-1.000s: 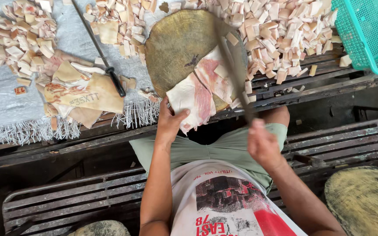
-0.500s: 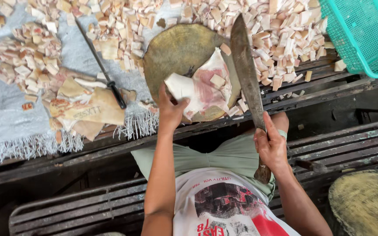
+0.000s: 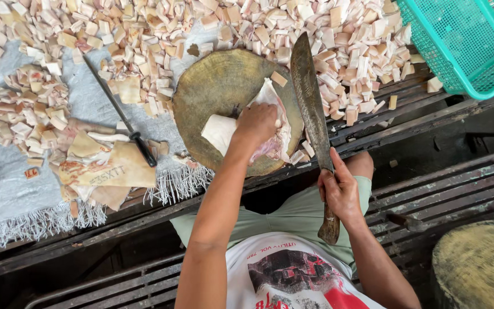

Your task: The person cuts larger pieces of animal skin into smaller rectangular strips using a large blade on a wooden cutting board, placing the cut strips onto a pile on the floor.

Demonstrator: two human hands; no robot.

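The counter [image 3: 41, 252] of dark slats runs across the scene, half under a grey fringed cloth [image 3: 7, 189] strewn with pale cut cubes [image 3: 161, 28]; a green basket [image 3: 464, 40] sits far right. On the round chopping block [image 3: 212, 97] lies the slab of pink-and-white meat [image 3: 221, 129]. A second ago the slab hung off the near edge of the block and the cleaver was a blur above it. Now the slab lies flat nearer the block's middle, and the cleaver [image 3: 313, 114] lies along the block's right edge, tip pointing far. That reads as repositioning between cuts.

The left hand [image 3: 257, 123] reaches forward, arm nearly straight, fingers curled down, pressing and gripping the slab. The right hand [image 3: 338, 191] stays near the body, fingers wrapped tight around the cleaver's wooden handle. A slim dark knife [image 3: 121, 114] lies untouched on the cloth, left.
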